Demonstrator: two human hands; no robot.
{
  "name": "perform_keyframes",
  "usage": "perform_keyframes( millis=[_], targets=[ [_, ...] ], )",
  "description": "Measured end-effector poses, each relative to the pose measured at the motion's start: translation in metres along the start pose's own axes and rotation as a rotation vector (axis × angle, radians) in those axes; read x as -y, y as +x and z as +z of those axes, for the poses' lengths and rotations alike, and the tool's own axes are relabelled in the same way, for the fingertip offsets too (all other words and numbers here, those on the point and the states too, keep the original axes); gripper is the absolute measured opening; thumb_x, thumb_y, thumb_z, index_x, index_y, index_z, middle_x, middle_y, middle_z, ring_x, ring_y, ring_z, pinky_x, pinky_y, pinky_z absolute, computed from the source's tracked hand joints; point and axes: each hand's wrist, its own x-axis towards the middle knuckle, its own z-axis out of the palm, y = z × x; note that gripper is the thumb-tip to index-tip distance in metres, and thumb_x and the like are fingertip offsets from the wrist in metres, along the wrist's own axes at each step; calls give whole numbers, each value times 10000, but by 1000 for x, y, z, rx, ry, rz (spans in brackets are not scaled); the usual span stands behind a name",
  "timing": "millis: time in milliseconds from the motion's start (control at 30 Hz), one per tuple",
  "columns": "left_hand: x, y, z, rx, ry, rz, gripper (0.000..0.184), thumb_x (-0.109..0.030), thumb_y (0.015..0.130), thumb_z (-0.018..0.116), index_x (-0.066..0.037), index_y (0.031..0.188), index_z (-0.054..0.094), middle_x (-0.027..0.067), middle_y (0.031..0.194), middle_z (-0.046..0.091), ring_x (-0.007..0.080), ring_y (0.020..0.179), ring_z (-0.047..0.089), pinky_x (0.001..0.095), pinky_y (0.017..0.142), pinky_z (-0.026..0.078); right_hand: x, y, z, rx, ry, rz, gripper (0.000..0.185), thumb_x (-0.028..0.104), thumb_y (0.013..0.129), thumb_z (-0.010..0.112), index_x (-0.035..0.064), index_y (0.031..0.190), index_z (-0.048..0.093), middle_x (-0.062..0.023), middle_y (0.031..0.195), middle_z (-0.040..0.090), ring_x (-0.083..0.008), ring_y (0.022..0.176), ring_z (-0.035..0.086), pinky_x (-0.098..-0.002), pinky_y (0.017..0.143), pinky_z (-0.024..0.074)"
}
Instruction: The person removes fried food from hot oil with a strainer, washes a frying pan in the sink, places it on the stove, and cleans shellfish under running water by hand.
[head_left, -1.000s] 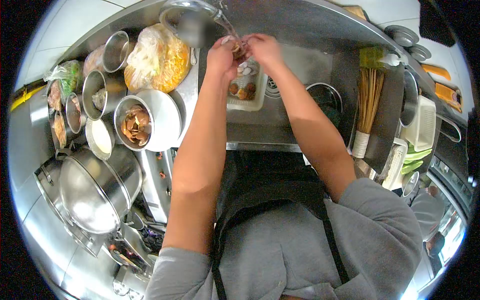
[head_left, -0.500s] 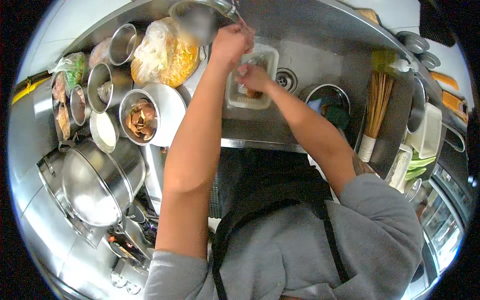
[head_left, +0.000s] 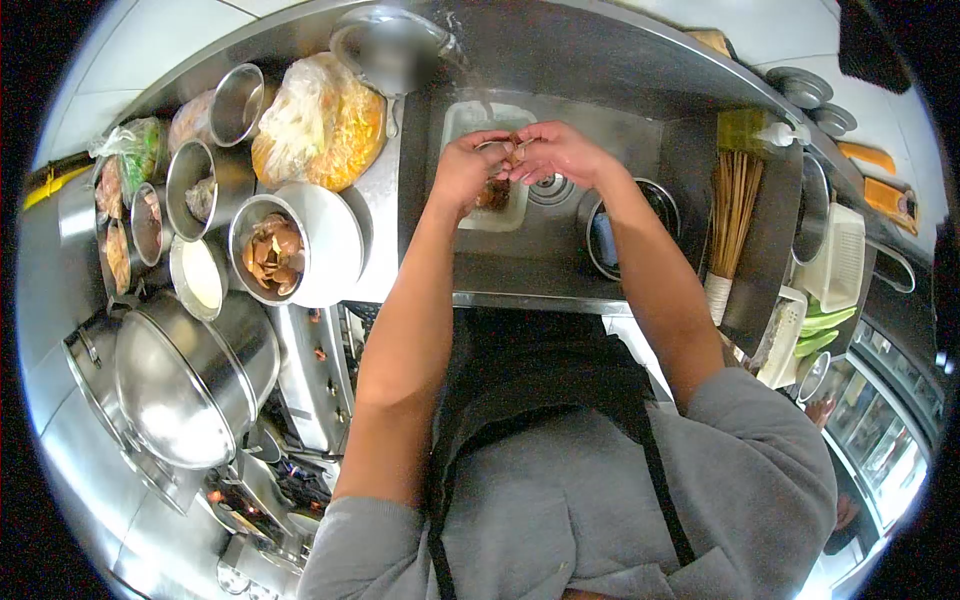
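Observation:
Both my hands meet over a white plastic tub (head_left: 515, 212) in the steel sink. My left hand (head_left: 470, 170) has its fingers bent inward, and my right hand (head_left: 560, 153) comes from the other side, fingertips pinched. A small brownish piece (head_left: 517, 147) shows between the fingertips of the two hands; its kind is too small to tell. Under them in the tub lies more brown, wet-looking food (head_left: 492, 196), partly hidden by my left hand.
Left of the sink stand a bowl of glossy brown pieces (head_left: 273, 250), a plastic bag of yellow food (head_left: 310, 130) and several steel containers. The drain (head_left: 550, 188), a round steel pot (head_left: 640, 270) and a bundle of thin sticks (head_left: 735, 215) lie right of the tub.
My left hand has come down from the faucet to above the tub. My right hand has lifted from inside the tub and moved right, and the two hands now meet at the small piece.

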Motion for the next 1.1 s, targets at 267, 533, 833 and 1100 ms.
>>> perform_keyframes(
  millis=[267, 533, 833, 1100],
  targets=[
    [-11, -1, 0, 19, 206, -4, 292, -107, 804, 650, 17, 1067, 634, 92, 927, 685, 146, 790, 632, 268, 733, 502, -2, 5, -4, -19, -187, -42, 253, 127, 866, 587, -28, 1066, 577, -125, 924, 686, -187, 787, 679, -303, 693, 564],
    [1, 10, 1, -167, 174, -1, 275, -144, 810, 610, 15, 1033, 638, 61, 855, 657, 126, 708, 607, 273, 567, 492, 29, 15, 22, -332, -741, 43, 303, 220, 761, 577, -29, 915, 654, -214, 835, 676, -274, 756, 684, -389, 707, 546],
    [-19, 16, 1, -174, 583, 16, 189, -101, 754, 628, 48, 864, 665, 90, 735, 646, 146, 527, 574, 262, 495, 454, 14, 30, 19, -321, -1050, -51, 243, 175, 838, 533, -53, 875, 609, -173, 702, 645, -224, 595, 674, -374, 585, 530],
    [12, 25, -13, -192, 70, 5, 211, -100, 765, 637, 46, 910, 681, 111, 777, 663, 142, 644, 620, 246, 532, 474, 7, 36, -1, -250, -86, 77, 203, 161, 921, 507, -21, 994, 559, -85, 722, 617, -163, 593, 615, -293, 551, 536]
  ],
)
